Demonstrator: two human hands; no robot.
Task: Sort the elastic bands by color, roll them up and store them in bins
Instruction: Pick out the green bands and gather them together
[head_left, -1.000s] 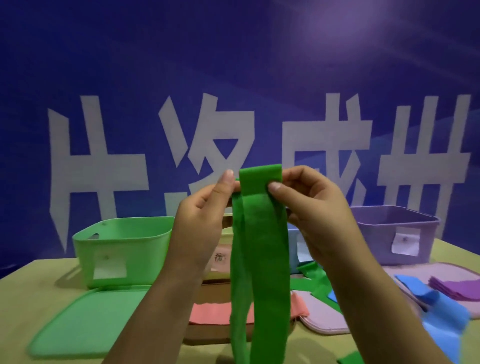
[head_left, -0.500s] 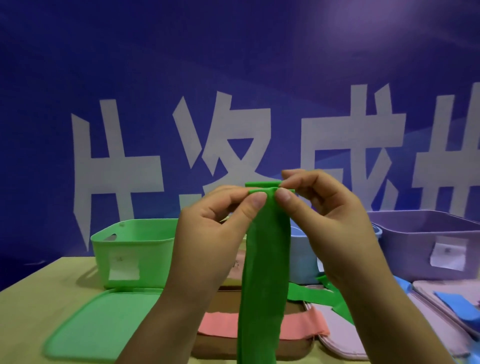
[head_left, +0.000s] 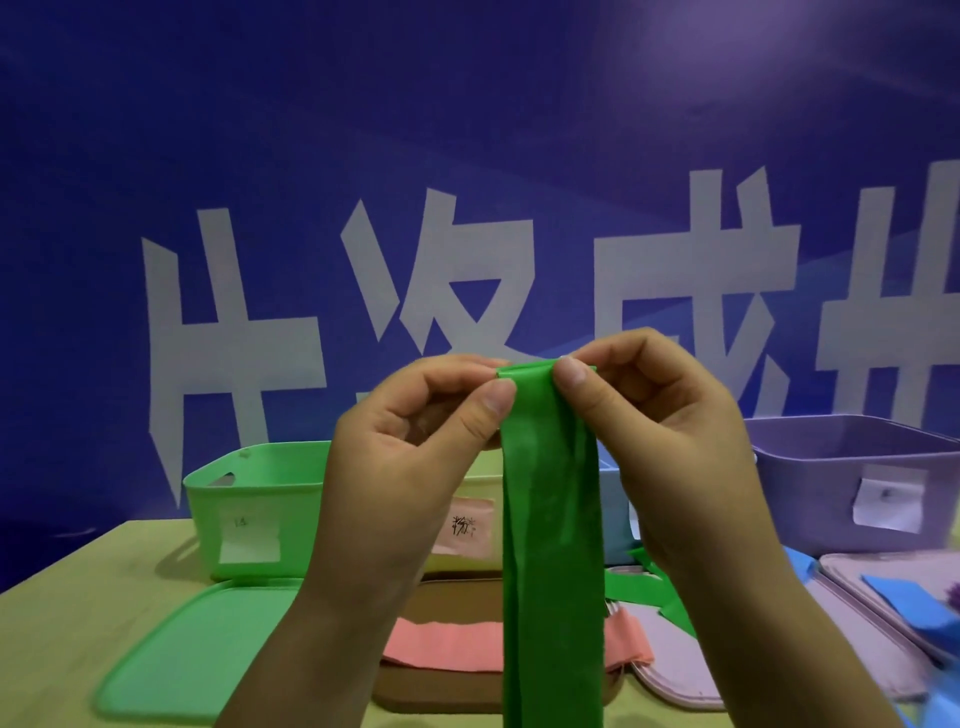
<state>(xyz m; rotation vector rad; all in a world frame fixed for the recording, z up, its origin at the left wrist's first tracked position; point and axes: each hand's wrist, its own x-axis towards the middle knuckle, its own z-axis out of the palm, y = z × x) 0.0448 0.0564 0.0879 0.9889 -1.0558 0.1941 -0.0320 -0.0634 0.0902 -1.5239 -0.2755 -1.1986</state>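
We see the left hand (head_left: 410, 447) and right hand (head_left: 660, 441) both pinching the folded top of the green band (head_left: 550, 519), held up above the table (head_left: 67, 613); its length hangs down before the green bin (head_left: 254, 493).

On the blue wall (head_left: 467, 130) in front of me stand big white characters (head_left: 441, 291); they are cut off by my hands and the frame edge, and I cannot read them with certainty. The green bin (head_left: 249, 499) carries a pale label (head_left: 249, 535) with a faint mark. The yellowish bin (head_left: 467, 551) has a pink label (head_left: 465, 526) with a small dark scribble. The purple bin (head_left: 831, 467) wears a white label (head_left: 888, 504), its mark too small to read.
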